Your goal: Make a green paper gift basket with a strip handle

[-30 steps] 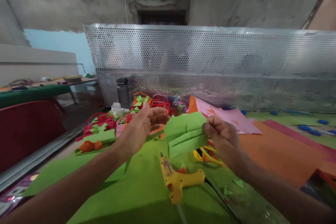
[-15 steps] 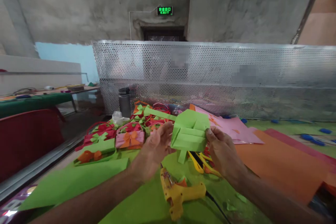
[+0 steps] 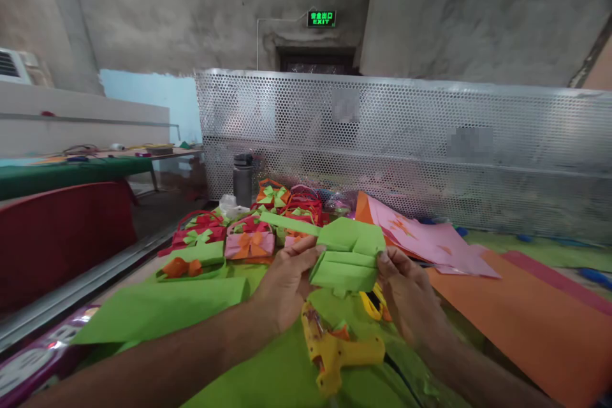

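A light green folded felt piece, with a flap at its top and a long strip running off to the left, is held up between both hands. My left hand pinches its left edge with thumb and fingers. On the right edge, my right hand grips it the same way. Below lies a yellow hot glue gun on green felt, its black cord trailing to the right. Yellow-handled scissors lie behind the felt piece, partly hidden by it and my right hand.
Small felt bags with bows crowd the left back, beside a grey bottle. Green sheets lie at left, pink sheets and orange sheets at right. A perforated metal screen borders the table's far side.
My left hand has closed on the left edge of the felt piece, where its fingers were apart before. The piece has tilted flatter, and the view has swung slightly left.
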### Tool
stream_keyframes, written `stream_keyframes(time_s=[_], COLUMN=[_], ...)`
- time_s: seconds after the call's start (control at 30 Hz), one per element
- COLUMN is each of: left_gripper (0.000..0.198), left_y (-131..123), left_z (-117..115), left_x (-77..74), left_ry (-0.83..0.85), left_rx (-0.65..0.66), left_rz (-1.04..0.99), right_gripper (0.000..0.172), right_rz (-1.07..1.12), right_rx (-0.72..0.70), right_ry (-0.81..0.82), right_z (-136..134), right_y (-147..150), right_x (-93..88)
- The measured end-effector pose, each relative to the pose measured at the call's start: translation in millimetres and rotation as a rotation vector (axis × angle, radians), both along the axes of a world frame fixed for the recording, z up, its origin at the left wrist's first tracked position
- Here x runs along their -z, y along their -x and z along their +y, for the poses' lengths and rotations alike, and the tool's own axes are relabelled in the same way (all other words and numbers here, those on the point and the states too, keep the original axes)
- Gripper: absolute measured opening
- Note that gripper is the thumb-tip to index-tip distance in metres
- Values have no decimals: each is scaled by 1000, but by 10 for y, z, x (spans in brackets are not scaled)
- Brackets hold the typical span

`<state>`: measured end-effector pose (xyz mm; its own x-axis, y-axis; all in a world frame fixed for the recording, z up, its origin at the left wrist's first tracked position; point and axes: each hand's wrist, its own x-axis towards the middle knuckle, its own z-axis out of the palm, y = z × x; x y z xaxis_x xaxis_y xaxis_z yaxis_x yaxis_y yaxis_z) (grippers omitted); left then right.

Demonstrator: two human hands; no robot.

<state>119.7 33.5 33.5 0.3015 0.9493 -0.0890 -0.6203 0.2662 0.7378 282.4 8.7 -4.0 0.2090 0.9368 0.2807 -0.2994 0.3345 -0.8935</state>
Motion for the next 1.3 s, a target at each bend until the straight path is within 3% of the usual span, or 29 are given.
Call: stream_keyframes(time_s=[0.2, 0.57, 0.9, 1.13, 1.3], left_gripper=[14, 15, 11, 15, 17], left_y=[35, 177, 338, 298, 176], left_z=[45, 127, 123, 55, 21], left_x=[5, -158, -306, -354, -406], left_ry=[-45, -207, -535, -595, -777], left_rx=[-46, -63, -19, 102, 180], left_rz=[75, 167, 586, 831, 1039], right_gripper=[24, 22, 23, 28, 21], right_rz=[-48, -255, -457, -587, -668], right_rx=[34, -13, -118, 28, 117], right_ry=[13, 98, 0, -95, -144], right_z=[18, -84, -103, -178, -237], right_y=[-11, 35, 50, -40, -46], right_x=[52, 20, 3, -212, -409])
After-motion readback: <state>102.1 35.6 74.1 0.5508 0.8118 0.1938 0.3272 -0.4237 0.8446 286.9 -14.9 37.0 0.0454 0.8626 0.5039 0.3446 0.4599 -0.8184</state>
